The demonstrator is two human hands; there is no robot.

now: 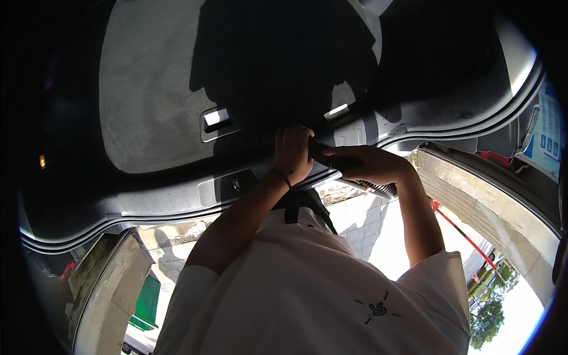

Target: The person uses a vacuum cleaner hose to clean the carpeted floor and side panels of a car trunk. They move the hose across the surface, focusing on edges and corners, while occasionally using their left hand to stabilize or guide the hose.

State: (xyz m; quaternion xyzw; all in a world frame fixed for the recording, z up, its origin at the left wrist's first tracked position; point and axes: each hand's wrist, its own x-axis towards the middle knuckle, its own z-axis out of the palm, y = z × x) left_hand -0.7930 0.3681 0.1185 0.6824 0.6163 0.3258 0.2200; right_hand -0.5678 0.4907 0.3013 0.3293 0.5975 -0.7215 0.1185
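Observation:
My left hand [293, 151], with a dark band at the wrist, curls over the front part of a dark tube at the rear edge of a car's cargo area. Deep shadow hides what lies under its fingers. To its right, my right hand [370, 164] grips the same dark tube [326, 155] from above. A ribbed hose [379, 187] comes out below the right hand. Ahead of both hands lies the grey cargo floor panel [146, 111], with a recessed handle [216, 118] left of my left hand. The tube's front end cannot be made out.
The plastic sill [155, 197] with a latch recess [236, 183] and a rubber seal runs across before me. Shadow covers much of the cargo area. Outside are concrete ledges [483, 199] on both sides, a green bin [148, 299] and a red pole [466, 239].

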